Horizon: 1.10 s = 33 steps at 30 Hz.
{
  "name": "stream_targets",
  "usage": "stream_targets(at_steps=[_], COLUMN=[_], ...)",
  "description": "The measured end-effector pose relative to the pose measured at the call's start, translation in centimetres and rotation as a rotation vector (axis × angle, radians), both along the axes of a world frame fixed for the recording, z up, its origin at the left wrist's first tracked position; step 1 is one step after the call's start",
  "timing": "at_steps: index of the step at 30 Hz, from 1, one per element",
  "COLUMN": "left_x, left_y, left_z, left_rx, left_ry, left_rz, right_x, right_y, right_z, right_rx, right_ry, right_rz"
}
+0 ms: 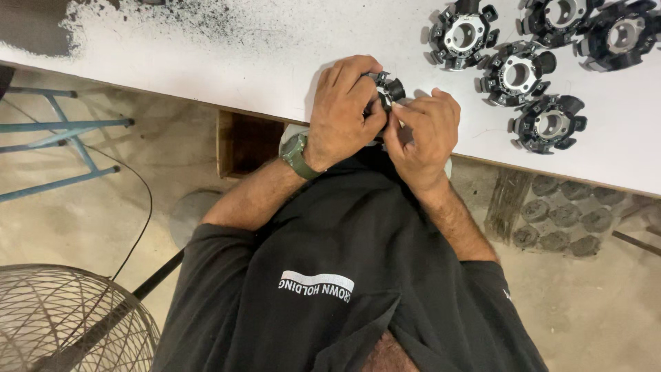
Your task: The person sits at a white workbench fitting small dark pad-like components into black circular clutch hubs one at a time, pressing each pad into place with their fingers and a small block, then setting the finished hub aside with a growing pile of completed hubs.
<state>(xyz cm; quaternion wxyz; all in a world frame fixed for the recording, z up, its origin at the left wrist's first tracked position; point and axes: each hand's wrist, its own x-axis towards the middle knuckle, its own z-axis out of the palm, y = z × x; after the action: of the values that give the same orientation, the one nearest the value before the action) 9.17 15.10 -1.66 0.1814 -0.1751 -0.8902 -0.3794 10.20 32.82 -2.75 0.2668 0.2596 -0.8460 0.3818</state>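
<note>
At the near edge of the white table (206, 62), both the left hand (344, 110) and the right hand (423, 134) are closed together on a small black round part (389, 89) with notched rim, while five similar black rings (516, 72) lie at two o'clock.

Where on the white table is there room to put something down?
The white table is bare between the dark dusty patch at its far left and the two hands, left hand and right hand, which hold a black ring part. It is crowded at the right, where five black ring parts sit close together.
</note>
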Motion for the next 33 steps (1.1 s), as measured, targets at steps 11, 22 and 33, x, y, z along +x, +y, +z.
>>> stream_targets(at_steps=[11,22,33], left_x=[0.5,-0.6,-1.2], left_y=[-1.0,-1.3,-1.6], left_z=[2.0,2.4,2.8], left_rx=[0.080,-0.092,-0.061], left_ry=[0.030,-0.089,0.014], left_rz=[0.013,-0.070,-0.130], right_x=[1.1,0.9,1.0], right_y=[0.2,0.2,0.5], right_z=[-0.2,0.0,0.1], right_rx=[-0.227,-0.139,-0.156], right_ry=[-0.034,-0.084,-0.099], right_rz=[-0.049,-0.103,-0.098])
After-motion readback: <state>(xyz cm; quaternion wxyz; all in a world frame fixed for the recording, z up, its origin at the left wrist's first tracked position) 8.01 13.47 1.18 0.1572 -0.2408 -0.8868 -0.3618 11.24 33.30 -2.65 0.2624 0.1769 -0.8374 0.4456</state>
